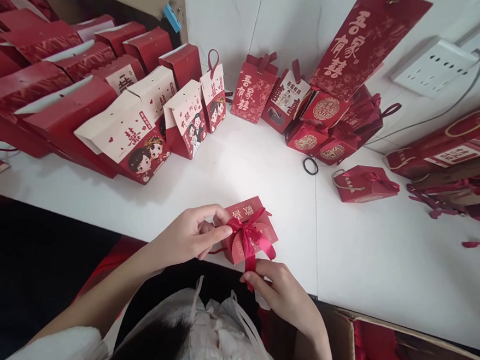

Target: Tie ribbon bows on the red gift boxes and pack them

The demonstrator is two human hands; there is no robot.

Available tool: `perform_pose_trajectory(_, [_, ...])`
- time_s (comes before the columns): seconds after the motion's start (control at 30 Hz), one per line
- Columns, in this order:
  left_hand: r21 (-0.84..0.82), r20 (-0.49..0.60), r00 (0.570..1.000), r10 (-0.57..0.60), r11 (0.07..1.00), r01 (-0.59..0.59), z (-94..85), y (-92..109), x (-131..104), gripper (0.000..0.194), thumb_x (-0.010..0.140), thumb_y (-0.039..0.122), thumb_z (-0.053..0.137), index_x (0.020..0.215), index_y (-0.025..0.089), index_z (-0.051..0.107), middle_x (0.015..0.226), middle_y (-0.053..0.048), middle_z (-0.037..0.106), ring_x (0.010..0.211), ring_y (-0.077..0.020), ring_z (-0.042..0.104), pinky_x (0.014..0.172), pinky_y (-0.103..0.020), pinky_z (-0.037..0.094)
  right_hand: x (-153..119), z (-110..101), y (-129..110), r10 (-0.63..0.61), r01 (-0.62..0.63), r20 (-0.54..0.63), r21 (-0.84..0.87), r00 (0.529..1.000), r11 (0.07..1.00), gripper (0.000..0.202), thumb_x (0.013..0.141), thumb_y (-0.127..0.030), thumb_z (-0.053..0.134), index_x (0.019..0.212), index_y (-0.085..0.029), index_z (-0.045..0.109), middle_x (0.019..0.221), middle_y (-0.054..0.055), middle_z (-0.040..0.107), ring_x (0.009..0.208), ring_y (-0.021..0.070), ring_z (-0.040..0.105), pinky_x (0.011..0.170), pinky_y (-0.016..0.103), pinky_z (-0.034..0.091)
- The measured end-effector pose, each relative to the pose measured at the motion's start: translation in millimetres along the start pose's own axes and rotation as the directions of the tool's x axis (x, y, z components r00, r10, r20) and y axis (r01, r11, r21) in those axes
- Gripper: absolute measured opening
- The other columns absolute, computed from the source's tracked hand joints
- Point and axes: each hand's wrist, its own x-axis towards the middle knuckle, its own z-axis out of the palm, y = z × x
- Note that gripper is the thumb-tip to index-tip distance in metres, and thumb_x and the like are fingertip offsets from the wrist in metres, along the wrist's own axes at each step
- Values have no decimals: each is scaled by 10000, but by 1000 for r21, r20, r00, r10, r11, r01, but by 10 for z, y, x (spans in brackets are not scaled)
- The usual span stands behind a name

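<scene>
A small red gift box point(267, 226) with gold lettering lies at the front edge of the white table. Across its top a shiny red ribbon point(250, 233) is tied in a bow. My left hand point(199, 232) pinches the bow's left loop between thumb and forefinger. Lower and to the right, my right hand point(276, 284) grips a hanging tail of the same ribbon, its fingers closed. A dark red cord pokes out from under the box near my left fingers.
Rows of red and cream gift boxes point(123, 139) fill the table's left side. Finished-looking red boxes point(254, 90) stand by the wall, near a black hair tie point(310, 165). A bow-tied box point(365, 184) and loose ribbons point(436, 199) lie right. An open carton point(352, 341) stands below.
</scene>
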Motion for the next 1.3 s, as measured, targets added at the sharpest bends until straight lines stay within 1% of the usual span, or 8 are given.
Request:
perform_pose_trajectory(0.1, [-155,59,997,-43,987,52,22,-9,37,222,844,406,516,827,186,487,349,102,397,278,-57,360,338,-156,267,-17,1,14,4,-4,-22,-30,1000,1000,380,929,-397,386,699,-162,576,610,-18,525,549,85,426,549,206,352])
perform_pose_trajectory(0.23, [-325,97,995,-11,945,42,49,-43,72,223,839,400,530,819,187,466,310,107,396,243,-36,291,306,-127,216,-28,3,29,5,-7,-47,-41,999,999,376,929,-390,389,666,-165,534,611,-23,501,562,84,404,549,204,342])
perform_pose_trajectory(0.43, [-467,166,986,-23,879,99,57,-77,91,253,823,412,548,830,187,432,622,-1,658,220,-14,333,257,-120,117,-24,11,44,-15,14,-44,-19,999,1000,376,928,-384,393,649,-167,522,581,-35,453,537,79,369,531,205,324])
perform_pose_trajectory(0.57, [-397,159,986,-51,911,111,25,-58,77,298,814,423,558,950,188,433,637,-21,681,220,-27,365,252,-116,165,-25,6,70,-12,13,-30,3,999,1000,372,927,-386,392,682,-166,565,556,-40,439,511,80,348,517,211,315])
perform_pose_trajectory(0.7, [-309,137,988,-65,945,105,-28,-65,35,309,824,386,554,1033,195,430,684,-20,693,259,-40,420,267,-124,254,-27,-26,87,-16,16,-12,18,1000,1000,360,929,-374,393,749,-161,621,619,-20,541,557,85,439,560,205,359])
perform_pose_trajectory(0.83, [-269,170,985,-42,959,87,-72,-83,12,228,827,342,534,968,170,483,638,-11,673,278,-27,395,289,-126,253,-28,-70,92,0,0,25,-1,1000,1000,381,922,-393,402,773,-152,656,673,6,614,594,96,494,586,209,389])
perform_pose_trajectory(1.1, [-59,112,994,-12,998,18,-100,-32,3,129,823,297,517,842,169,519,605,11,641,358,-48,405,345,-160,328,-72,-121,114,-33,28,124,42,992,999,378,900,-405,453,733,-147,674,592,-13,547,528,81,450,526,206,360])
perform_pose_trajectory(1.3, [236,33,980,198,951,-200,-72,-71,-23,136,794,190,476,899,160,557,672,-1,600,511,-89,490,469,-195,362,-52,-94,81,-157,117,186,214,970,970,407,891,-448,455,798,-153,720,562,1,544,524,93,454,495,204,366])
